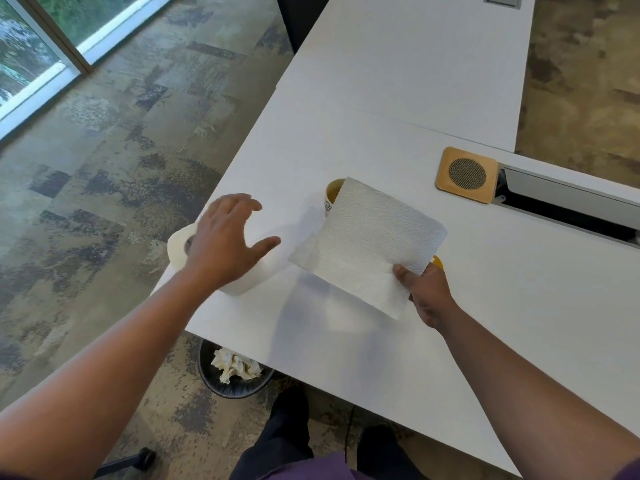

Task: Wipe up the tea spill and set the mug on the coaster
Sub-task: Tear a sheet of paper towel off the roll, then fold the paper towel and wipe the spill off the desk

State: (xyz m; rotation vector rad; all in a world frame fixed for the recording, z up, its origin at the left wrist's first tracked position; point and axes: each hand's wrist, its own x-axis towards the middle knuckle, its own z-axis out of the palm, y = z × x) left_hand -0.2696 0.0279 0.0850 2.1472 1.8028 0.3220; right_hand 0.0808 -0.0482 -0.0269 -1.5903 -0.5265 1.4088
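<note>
1. Head view, the hands: the right hand pinches one corner of a paper towel sheet between thumb and fingers and holds it up over the worktop. The left hand is above the paper towel roll, which lies on its side near the worktop's left edge. Its fingers are spread and relaxed, and they hold nothing.

2. Head view, the task's things: the mug is mostly hidden behind the sheet. Only part of its rim and side shows, with brown tea inside. A bit of yellow peeks out by the right hand (I cannot tell what it is). The wooden coaster sits well apart from the mug, to the right, just beside the cable slot. The tea spill cannot be seen, because the sheet covers that part of the worktop.

3. Head view, other things: a waste bin stands on the floor under the worktop's edge with a crumpled paper in it.

4. How to do this step well, I think: lay the sheet flat on the wet spot and press down with the whole hand. Wipe toward the middle so the tea does not spread. Go gently near the mug so it does not tip. Move the mug to the coaster after the worktop is dry.
</note>
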